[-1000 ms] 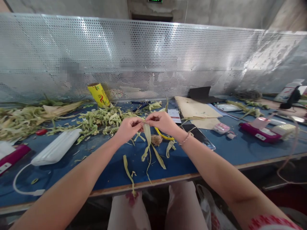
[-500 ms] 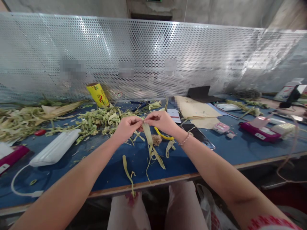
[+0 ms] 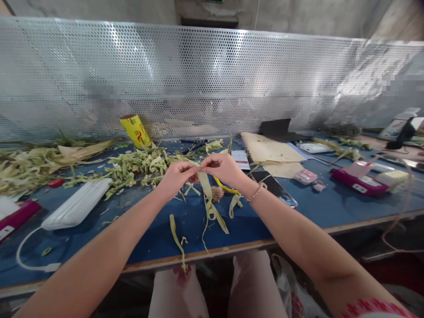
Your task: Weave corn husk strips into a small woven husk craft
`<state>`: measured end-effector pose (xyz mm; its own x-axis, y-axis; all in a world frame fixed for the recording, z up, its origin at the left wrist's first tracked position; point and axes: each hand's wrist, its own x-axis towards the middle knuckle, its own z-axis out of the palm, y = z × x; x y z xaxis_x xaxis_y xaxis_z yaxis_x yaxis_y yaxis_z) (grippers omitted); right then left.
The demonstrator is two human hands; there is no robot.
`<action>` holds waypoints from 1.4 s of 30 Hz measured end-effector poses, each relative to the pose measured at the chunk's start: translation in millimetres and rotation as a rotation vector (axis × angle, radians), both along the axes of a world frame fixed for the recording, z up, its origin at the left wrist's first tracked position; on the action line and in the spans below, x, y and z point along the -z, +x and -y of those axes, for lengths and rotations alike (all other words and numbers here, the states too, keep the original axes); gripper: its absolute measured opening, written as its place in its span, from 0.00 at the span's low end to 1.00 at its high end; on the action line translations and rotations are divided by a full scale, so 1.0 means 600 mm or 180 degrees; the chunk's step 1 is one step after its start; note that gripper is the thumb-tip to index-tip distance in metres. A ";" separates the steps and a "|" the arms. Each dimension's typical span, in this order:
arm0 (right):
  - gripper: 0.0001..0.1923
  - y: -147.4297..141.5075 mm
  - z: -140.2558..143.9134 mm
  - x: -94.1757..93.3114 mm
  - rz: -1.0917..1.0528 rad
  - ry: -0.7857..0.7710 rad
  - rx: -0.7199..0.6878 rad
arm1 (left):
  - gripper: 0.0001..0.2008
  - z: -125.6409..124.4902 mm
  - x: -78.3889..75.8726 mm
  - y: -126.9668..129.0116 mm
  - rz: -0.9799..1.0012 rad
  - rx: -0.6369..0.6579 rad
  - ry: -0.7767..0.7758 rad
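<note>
**Husk strip pinched between both hands over blue bench**

A pale green husk strip (image 3: 206, 187) is pinched at its top end by the left hand (image 3: 177, 176) and the right hand (image 3: 222, 168), fingertips pressed together on it and nearly touching. The strip hangs from the pinch to the blue table (image 3: 314, 207), just in front of the body.

Risks, as judged: the strip could be torn crooked or snapped short if pulled unevenly, since it looks thin and fibrous; a loose end could be dropped among the cut strips (image 3: 177, 236) at the table edge and lost.

Counted: two hands, one held strip, one yellow roll (image 3: 136, 131), one white pack (image 3: 77, 204), one yellow-handled tool (image 3: 225, 187), one dark phone (image 3: 276, 188), two magenta devices (image 3: 359, 183) (image 3: 16, 216), one large husk heap (image 3: 33, 163). Loose scraps cannot be counted.
</note>
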<state>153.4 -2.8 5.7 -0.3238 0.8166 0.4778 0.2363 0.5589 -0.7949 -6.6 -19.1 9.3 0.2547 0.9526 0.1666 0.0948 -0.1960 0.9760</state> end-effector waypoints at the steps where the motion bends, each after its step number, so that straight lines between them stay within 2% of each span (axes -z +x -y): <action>1: 0.03 0.000 0.001 -0.001 -0.0014 -0.0025 -0.0019 | 0.09 0.000 0.000 0.000 0.0013 -0.0005 0.0010; 6: 0.06 0.000 0.007 -0.007 0.0028 -0.0062 -0.0105 | 0.09 -0.006 0.004 -0.005 -0.0028 -0.0138 0.0306; 12: 0.07 0.001 0.000 0.001 0.0054 -0.0003 -0.0141 | 0.08 -0.007 0.005 -0.008 -0.0287 -0.0288 0.0535; 18: 0.05 0.000 -0.002 0.001 -0.0122 -0.0203 -0.0194 | 0.11 -0.007 0.007 -0.005 0.0054 -0.0167 0.0256; 25: 0.04 -0.002 -0.003 0.001 -0.0238 -0.0236 -0.0154 | 0.13 -0.002 0.000 -0.001 0.0015 -0.0062 -0.0101; 37: 0.06 -0.002 -0.009 0.009 -0.0130 -0.0140 -0.0248 | 0.11 -0.008 0.004 -0.005 -0.0093 -0.0357 0.0439; 42: 0.04 -0.002 -0.011 0.008 -0.0210 -0.0174 -0.0181 | 0.13 -0.005 0.004 -0.002 0.0187 -0.0254 0.0215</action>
<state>152.0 4.0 0.9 -0.3397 0.8232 0.4549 0.1517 0.5253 -0.8373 -7.7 -16.0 6.9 0.1664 0.9555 0.2435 0.0556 -0.2556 0.9652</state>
